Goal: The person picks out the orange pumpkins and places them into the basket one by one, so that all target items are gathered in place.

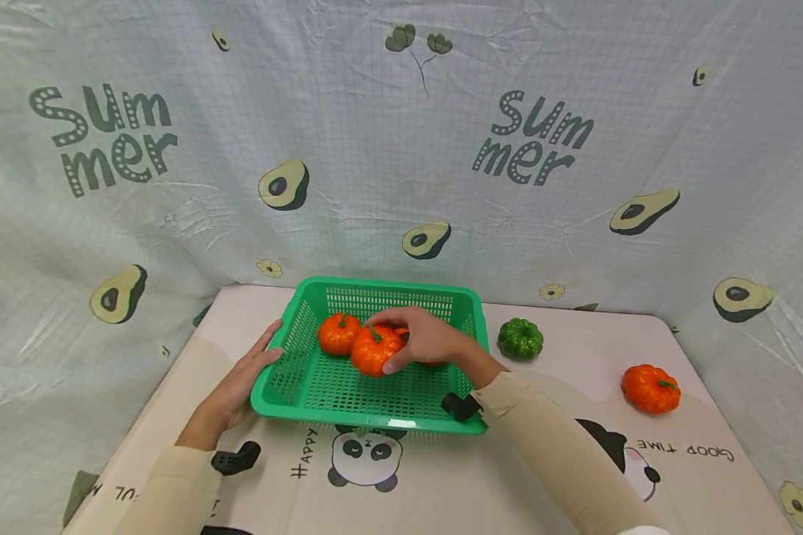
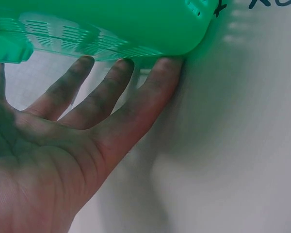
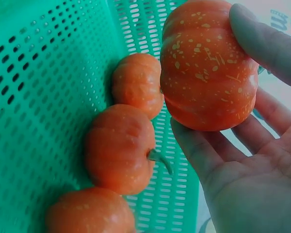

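My right hand (image 1: 428,340) grips a small orange pumpkin (image 1: 372,352) with a green stem, over the inside of a green plastic basket (image 1: 288,407). Thumb and fingers lie around opposite sides of the held pumpkin (image 3: 208,68) in the right wrist view. Beneath it, an upper pumpkin (image 3: 137,85), a middle pumpkin (image 3: 117,148) and a lower pumpkin (image 3: 92,213) sit in a row along the basket wall. My left hand (image 1: 244,375) rests against the basket's left side; its fingertips touch the wall, spread and fairly straight, in the left wrist view.
A green pumpkin (image 1: 520,339) stands on the table just right of the basket. Farther right lies another orange pumpkin (image 1: 650,388). A printed cloth (image 1: 348,245) hangs behind the table (image 1: 482,483), close to the basket's back.
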Demonstrator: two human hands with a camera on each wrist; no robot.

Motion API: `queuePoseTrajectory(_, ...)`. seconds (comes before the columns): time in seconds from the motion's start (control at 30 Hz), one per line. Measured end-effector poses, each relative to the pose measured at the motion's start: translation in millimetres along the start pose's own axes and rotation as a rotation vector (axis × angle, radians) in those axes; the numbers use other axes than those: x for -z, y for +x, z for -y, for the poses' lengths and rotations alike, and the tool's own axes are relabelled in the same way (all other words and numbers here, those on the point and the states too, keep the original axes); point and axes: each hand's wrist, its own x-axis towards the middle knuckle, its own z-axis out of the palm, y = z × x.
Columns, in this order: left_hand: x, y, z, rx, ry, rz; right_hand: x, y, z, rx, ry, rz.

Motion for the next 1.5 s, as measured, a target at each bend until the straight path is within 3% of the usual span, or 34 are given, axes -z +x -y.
queuePoseTrajectory(0.73, 0.5, 1.0, 1.3, -0.001, -0.019, 0.003, -14.7, 16.9, -0.1, -0.055, 0.096, 0.054)
queuePoseTrajectory(1.5, 0.3, 0.6, 1.5, -0.003, -0.011, -0.005, -29.6, 41.7, -0.8, -0.050, -0.043, 0.123)
